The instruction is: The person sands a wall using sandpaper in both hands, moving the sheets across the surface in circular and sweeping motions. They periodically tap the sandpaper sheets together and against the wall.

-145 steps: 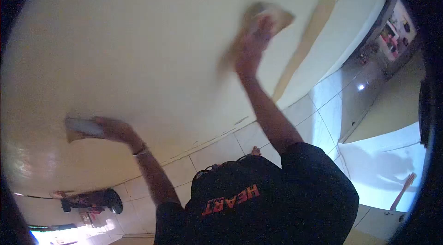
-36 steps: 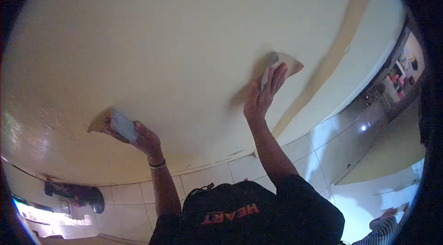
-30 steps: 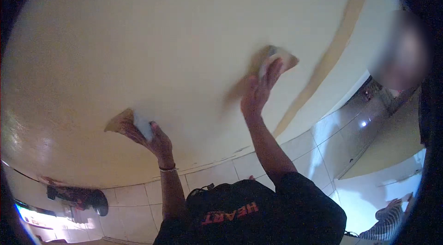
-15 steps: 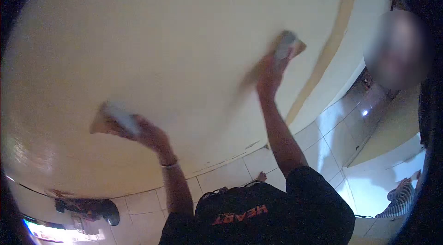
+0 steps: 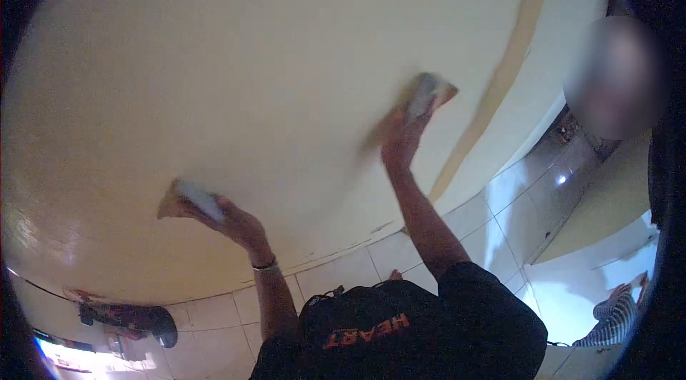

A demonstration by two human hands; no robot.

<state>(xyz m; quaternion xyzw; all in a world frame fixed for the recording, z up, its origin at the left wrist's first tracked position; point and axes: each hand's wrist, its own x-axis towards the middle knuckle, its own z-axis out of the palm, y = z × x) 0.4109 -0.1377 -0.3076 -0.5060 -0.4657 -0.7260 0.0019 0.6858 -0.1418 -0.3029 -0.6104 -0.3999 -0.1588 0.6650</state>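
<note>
My left hand [image 5: 232, 219] is closed around a pale, whitish block-like object [image 5: 200, 198] with a brownish edge, held against or close to the cream wall [image 5: 286, 80]. Higher up and to the right, my right hand [image 5: 401, 138] grips a similar greyish-white object [image 5: 423, 97], also at the wall, with a brown flap-like edge on its right side. Motion blur hides the fine detail of both objects and the fingertips. A shadow falls on the wall beside my right hand.
A tan stripe [image 5: 493, 94] runs down the wall on the right. White floor tiles [image 5: 343, 265] lie below. A person in striped clothing [image 5: 616, 319] is at the lower right, and a blurred head shape at the upper right. A dark object [image 5: 136, 321] lies at lower left.
My right hand has moved down and slightly left with its object. My left hand has also shifted down and a little to the right. Both hands keep their hold.
</note>
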